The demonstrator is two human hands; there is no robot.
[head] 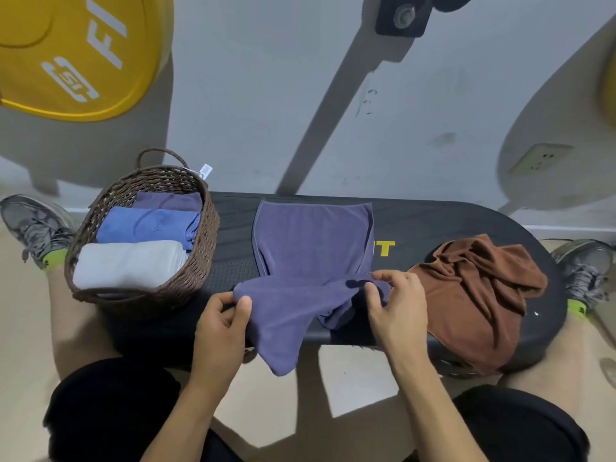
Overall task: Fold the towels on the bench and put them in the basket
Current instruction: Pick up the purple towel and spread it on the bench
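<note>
Both hands pinch the purple towel [310,261] on the bench [433,225] — left hand [226,318], right hand [396,301]. The basket [203,241] holds 3 folded towels — a brown towel [483,295] lies crumpled.

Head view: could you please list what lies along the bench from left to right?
Brown wicker basket with folded towels → purple towel pinched by left hand and right hand → crumpled brown towel.
</note>
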